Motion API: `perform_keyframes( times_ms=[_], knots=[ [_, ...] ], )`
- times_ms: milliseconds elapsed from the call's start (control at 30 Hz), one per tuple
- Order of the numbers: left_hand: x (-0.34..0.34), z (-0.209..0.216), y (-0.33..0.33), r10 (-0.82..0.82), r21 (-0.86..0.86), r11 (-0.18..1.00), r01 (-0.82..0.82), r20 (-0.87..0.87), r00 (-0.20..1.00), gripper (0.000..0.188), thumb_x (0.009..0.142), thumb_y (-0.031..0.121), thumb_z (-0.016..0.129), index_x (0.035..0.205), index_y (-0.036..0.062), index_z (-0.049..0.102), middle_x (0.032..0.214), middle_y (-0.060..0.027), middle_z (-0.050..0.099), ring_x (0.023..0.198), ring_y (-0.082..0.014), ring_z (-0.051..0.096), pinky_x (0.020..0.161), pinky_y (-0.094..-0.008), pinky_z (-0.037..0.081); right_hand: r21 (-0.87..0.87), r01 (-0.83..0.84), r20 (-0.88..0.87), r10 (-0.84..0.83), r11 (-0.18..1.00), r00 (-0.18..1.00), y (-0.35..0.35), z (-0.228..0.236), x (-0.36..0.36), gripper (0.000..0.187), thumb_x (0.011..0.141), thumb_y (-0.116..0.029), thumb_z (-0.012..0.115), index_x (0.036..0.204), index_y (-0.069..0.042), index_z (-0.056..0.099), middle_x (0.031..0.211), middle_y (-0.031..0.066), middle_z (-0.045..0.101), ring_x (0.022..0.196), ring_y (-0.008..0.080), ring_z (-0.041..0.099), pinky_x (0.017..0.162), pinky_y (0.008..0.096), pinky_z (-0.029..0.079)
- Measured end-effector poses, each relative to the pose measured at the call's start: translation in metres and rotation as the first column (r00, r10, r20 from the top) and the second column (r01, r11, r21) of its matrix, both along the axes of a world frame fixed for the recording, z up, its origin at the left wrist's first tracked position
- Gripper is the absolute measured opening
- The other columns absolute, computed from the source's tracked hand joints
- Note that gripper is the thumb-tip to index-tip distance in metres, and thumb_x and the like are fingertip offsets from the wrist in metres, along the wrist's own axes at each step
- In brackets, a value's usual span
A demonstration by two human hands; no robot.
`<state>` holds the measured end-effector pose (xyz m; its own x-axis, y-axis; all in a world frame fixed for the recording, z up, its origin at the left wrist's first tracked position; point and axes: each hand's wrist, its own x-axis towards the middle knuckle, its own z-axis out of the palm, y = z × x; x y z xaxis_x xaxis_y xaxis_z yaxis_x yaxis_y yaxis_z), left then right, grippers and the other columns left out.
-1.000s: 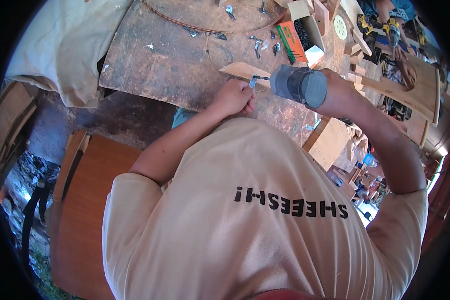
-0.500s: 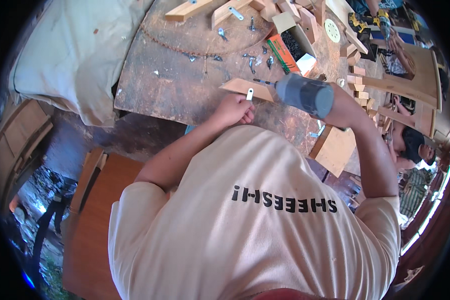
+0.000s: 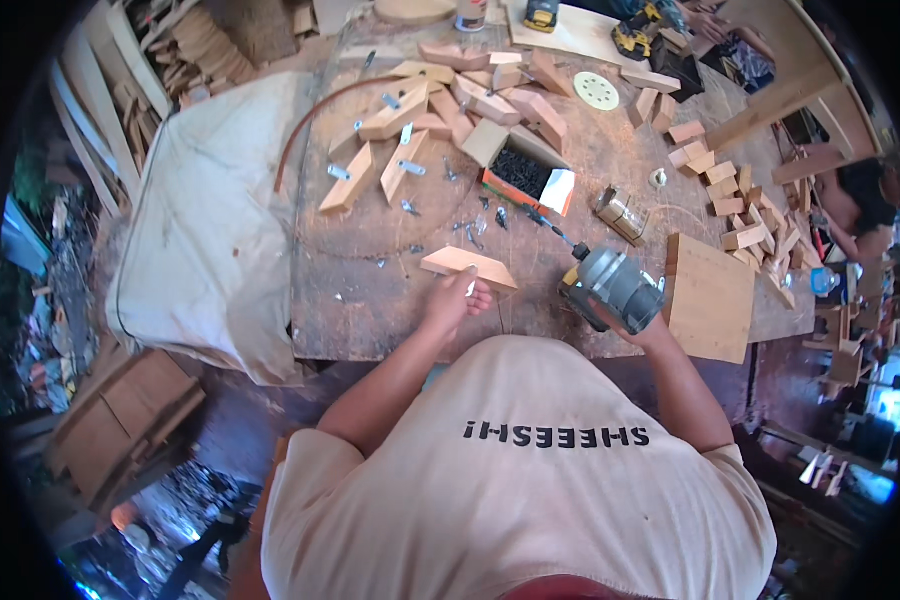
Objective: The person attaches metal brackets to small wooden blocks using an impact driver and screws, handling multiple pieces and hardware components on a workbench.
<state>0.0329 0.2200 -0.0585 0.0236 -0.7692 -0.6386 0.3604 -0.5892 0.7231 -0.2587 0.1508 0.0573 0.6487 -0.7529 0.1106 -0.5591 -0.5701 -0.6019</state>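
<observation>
My left hand (image 3: 456,303) is closed at the near edge of an angled wooden block (image 3: 468,266). It pinches a small pale metal plate (image 3: 471,288), partly hidden by the fingers, against the block's near side. My right hand (image 3: 638,326) grips a cordless drill (image 3: 615,280), mostly hidden behind the tool's dark body. Its long bit (image 3: 552,226) points away to the far left, with the tip close to the open box of black screws (image 3: 521,172). Whether a screw sits on the tip is too small to tell.
Loose metal plates and fittings (image 3: 474,232) lie beyond the block. Angled wooden pieces (image 3: 402,165), some with plates, are piled at the back. A clear jar (image 3: 622,214) and a square board (image 3: 708,300) are on the right. A cloth-covered stack (image 3: 210,230) stands left; another person (image 3: 850,205) is far right.
The drill has moved away from the wooden block, and its bit now reaches toward the screw box. My left hand stays at the block. The whole view has shifted, showing more of the table.
</observation>
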Motion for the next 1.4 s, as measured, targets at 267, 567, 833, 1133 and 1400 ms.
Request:
perform_keyframes(
  times_ms=[267, 567, 833, 1133, 1400],
  knots=[
    [0.090, 0.031, -0.082, 0.110, -0.286, 0.958, -0.027, 0.278, 0.954, 0.031, 0.097, 0.027, 0.049, 0.106, -0.0010, 0.058, 0.095, -0.0121, 0.065, 0.082, -0.0183, 0.065, 0.068, -0.0276, 0.054, 0.056, 0.183, 0.094, -0.188, 0.981, 0.978, 0.006, -0.028, -0.024, 0.044, 0.089, -0.030, 0.061, 0.126, -0.009, 0.054, 0.126, 0.0124, 0.057, 0.116, 0.0275, 0.054, 0.100, 0.0380, 0.042],
    [0.136, 0.062, -0.264, 0.004, -0.392, 0.915, 0.091, 0.236, 0.972, 0.031, 0.097, 0.036, 0.048, 0.096, 0.0051, 0.054, 0.080, -0.0056, 0.061, 0.063, -0.0103, 0.058, 0.051, -0.0201, 0.048, 0.308, 0.135, 0.373, -0.250, 0.942, 0.894, 0.023, -0.045, -0.029, 0.035, 0.084, -0.029, 0.068, 0.107, -0.005, 0.060, 0.100, 0.0139, 0.063, 0.088, 0.0257, 0.061, 0.085, 0.0352, 0.049],
    [0.116, 0.092, -0.315, -0.295, 0.077, 0.880, 0.469, 0.862, 0.412, 0.043, 0.094, 0.041, 0.052, 0.074, 0.0031, 0.056, 0.052, -0.0048, 0.053, 0.034, -0.0134, 0.045, 0.031, -0.0269, 0.035, 0.237, 0.186, 0.471, -0.280, 0.954, 0.837, 0.038, -0.033, -0.026, 0.032, 0.082, -0.024, 0.071, 0.104, -0.005, 0.060, 0.093, 0.0115, 0.063, 0.082, 0.0209, 0.059, 0.079, 0.0331, 0.049],
    [0.066, 0.024, -0.117, -0.085, -0.367, 0.858, 0.359, 0.588, 0.804, 0.018, 0.095, 0.021, 0.055, 0.091, 0.0046, 0.058, 0.074, -0.0043, 0.061, 0.061, -0.0089, 0.056, 0.052, -0.0218, 0.046, 0.368, 0.144, 0.397, -0.295, 0.919, 0.869, 0.023, -0.077, -0.027, 0.030, 0.078, -0.026, 0.072, 0.098, -0.005, 0.062, 0.091, 0.0098, 0.066, 0.079, 0.0179, 0.061, 0.078, 0.0325, 0.051],
    [-0.044, 0.009, -0.005, -0.006, -0.344, 0.925, 0.163, 0.417, 0.909, 0.013, 0.094, 0.015, 0.057, 0.090, 0.0028, 0.056, 0.075, -0.0040, 0.061, 0.063, -0.0098, 0.057, 0.060, -0.0227, 0.048, 0.373, -0.026, 0.419, -0.143, 0.928, 0.897, -0.001, -0.055, -0.045, 0.060, 0.074, -0.026, 0.074, 0.127, -0.007, 0.050, 0.111, 0.0137, 0.063, 0.098, 0.0235, 0.062, 0.085, 0.0362, 0.048]
  ],
)
